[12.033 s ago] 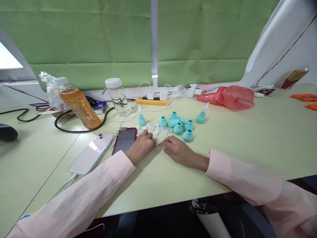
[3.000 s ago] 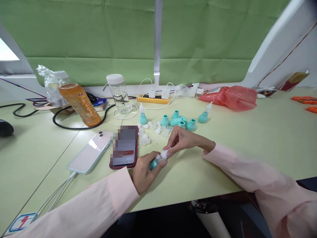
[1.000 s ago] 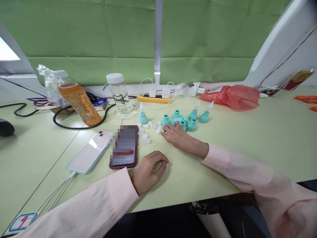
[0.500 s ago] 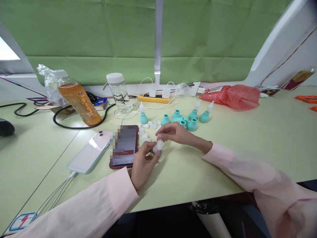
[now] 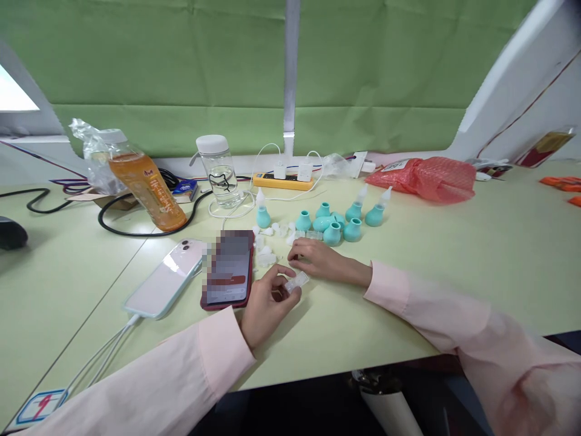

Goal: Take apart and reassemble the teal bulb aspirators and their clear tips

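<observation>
The grip of the left hand is pinching a small clear piece between the thumb and the index finger, a little above the tabletop, in the middle part toward its near edge. The right hand is just beside it, lower to the surface, with its fingers bent; their tips are turned away from view, so I cannot tell if this grip is pressed together or has something inside. Directly beyond the right hand, a few clear blocks are lying, and from them a loose group of white parts spreads to the left. Behind and to the right of the blocks there is a cluster of teal bulbs: four stand upright with open mouths, and among them others are lying on the side. Three more bulbs carry a whitish pointed tip, one left of the cluster and two on its right side. Left of the hands, a phone in a dark red case lies with the screen up, and next to it a pale phone lies with its back up. Near the far edge of the tabletop are an orange drink bottle, a clear water bottle, a yellow power strip with two white plugs, and a red bubble-wrap package. Some orange objects lie toward the far right corner.
</observation>
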Tool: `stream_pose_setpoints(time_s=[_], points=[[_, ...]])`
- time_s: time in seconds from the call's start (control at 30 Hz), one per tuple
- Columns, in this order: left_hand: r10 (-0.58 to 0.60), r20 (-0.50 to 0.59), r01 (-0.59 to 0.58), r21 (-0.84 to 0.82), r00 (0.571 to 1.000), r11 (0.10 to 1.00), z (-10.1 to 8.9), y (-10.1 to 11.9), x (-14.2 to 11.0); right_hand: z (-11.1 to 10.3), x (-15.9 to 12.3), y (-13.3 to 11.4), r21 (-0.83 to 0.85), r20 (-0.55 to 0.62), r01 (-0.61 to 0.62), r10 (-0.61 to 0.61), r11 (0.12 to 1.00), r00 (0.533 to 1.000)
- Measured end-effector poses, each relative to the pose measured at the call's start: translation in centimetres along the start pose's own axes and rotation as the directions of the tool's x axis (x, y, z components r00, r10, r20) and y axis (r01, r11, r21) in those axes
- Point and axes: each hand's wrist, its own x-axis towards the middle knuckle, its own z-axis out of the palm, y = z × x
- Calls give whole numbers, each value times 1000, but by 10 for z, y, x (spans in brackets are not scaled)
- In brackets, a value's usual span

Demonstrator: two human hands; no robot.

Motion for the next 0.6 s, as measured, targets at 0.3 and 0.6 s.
stream_pose_setpoints(time_s=[0.3, 0.6], points=[[-83, 50, 92, -207, 995, 974, 0, -8, 5, -42, 1, -2, 642, 332, -209, -21, 737, 943], [-85, 51, 96, -261, 995, 960, 0, -5, 6, -34, 0, 0, 601, 397, -222, -46, 768, 917]])
